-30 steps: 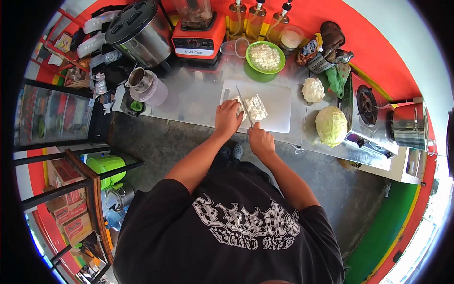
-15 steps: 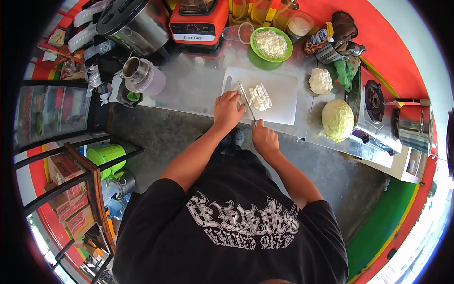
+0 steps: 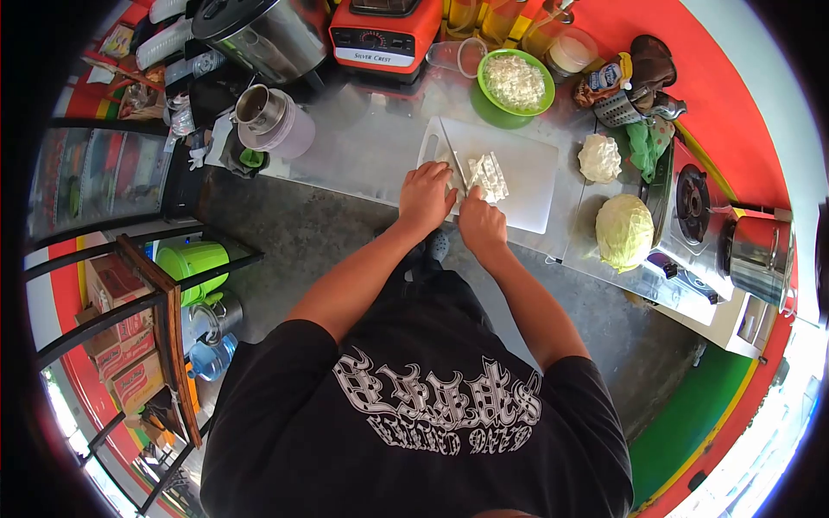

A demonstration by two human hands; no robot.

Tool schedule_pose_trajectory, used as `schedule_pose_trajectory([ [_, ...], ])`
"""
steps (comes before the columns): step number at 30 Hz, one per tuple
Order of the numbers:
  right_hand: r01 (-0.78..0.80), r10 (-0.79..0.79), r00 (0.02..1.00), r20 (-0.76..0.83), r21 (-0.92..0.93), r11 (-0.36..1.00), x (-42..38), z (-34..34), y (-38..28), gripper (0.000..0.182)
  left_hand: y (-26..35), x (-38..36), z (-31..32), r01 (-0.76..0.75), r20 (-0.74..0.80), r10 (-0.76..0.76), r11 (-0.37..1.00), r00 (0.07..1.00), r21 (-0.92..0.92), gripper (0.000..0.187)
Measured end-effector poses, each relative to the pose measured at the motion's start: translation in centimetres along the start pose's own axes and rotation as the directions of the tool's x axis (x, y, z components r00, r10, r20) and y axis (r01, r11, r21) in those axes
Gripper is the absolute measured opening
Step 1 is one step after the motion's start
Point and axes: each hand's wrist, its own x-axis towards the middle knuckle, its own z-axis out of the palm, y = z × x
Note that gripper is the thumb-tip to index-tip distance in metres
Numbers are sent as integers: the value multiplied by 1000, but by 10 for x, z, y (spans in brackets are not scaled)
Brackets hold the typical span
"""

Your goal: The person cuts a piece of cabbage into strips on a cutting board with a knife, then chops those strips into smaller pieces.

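Note:
On a white cutting board [image 3: 534,194], my right hand [image 3: 482,223] grips a kitchen knife [image 3: 452,154] by its handle. The blade points away from me and stands close beside my left fingers. My left hand [image 3: 426,197] is closed over a pale piece of cabbage, mostly hidden under the fingers. Just right of the blade lies a small heap of cut white cabbage [image 3: 490,177]. Behind the board stands a green bowl [image 3: 499,116] full of chopped white cabbage [image 3: 515,80]. A whole cabbage [image 3: 624,231] and a smaller white cabbage chunk [image 3: 599,159] sit to the right.
A red blender base [image 3: 374,39] and a clear cup [image 3: 458,57] lying on its side are at the back. To the left stand a lilac container [image 3: 289,134] with a metal cup and a big steel pot [image 3: 268,43]. A gas stove [image 3: 692,194] is at the right.
My right hand and the knife have moved forward, bringing the blade further over the board beside my left fingers. The whole view has shifted slightly; my left hand keeps its place on the board.

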Motion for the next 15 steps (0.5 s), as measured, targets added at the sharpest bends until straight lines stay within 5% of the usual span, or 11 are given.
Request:
schedule_pose_trajectory([
  [15, -37, 47, 995, -89, 106, 994, -41, -1, 13, 32, -4, 1, 12, -6, -98, 0, 998, 995, -58, 40],
])
